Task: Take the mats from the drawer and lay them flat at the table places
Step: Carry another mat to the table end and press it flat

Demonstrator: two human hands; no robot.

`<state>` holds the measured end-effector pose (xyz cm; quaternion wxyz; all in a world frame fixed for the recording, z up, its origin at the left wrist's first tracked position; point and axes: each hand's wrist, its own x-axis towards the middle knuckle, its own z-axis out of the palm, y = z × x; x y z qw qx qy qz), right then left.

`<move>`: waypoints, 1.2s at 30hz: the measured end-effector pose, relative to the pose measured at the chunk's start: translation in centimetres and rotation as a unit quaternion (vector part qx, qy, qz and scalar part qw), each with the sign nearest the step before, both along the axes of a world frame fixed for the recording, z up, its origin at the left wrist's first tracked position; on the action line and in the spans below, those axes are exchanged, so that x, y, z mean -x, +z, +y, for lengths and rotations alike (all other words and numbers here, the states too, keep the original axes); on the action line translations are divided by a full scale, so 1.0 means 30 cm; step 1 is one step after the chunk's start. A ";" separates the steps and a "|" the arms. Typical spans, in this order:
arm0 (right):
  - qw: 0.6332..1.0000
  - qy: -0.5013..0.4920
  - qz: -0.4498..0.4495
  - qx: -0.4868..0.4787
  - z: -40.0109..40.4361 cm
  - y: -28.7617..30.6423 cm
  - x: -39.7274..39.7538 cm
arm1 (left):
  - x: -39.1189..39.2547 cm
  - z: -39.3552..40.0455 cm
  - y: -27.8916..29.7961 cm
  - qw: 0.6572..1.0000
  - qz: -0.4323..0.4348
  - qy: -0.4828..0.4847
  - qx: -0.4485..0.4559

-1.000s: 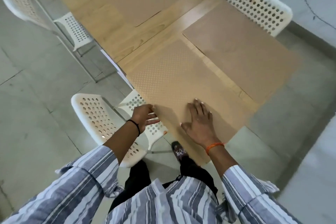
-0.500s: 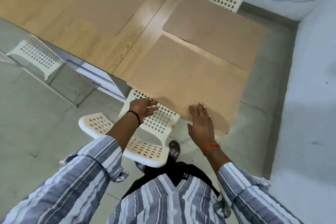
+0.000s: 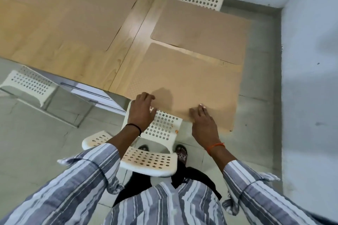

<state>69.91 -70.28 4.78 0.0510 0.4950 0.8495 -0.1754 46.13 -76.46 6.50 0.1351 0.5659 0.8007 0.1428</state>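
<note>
The near mat [image 3: 184,80] is lying at the table [image 3: 128,31] corner, seemingly overhanging, so both flat, loosely spread hands, left hand [image 3: 141,109] and right hand [image 3: 204,122], are best sliding it inward while pressing evenly

Left hand [image 3: 141,107] moved from beside the near table edge onto near mat [image 3: 184,82]'s left corner; right hand [image 3: 203,121] shifted back toward that edge, fingertips only on mat.
</note>
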 end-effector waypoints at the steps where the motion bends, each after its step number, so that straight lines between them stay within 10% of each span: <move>1: 1.000 -0.007 -0.005 0.002 -0.004 0.000 0.005 | 0.015 0.014 -0.012 0.997 0.012 -0.071 0.030; 11: 0.995 -0.093 0.004 0.030 -0.024 -0.003 0.041 | 0.166 0.109 -0.060 0.961 0.079 -0.244 0.104; 36: 0.986 -0.108 0.004 0.124 0.051 0.007 0.055 | 0.193 0.175 -0.041 0.954 0.095 -0.215 0.186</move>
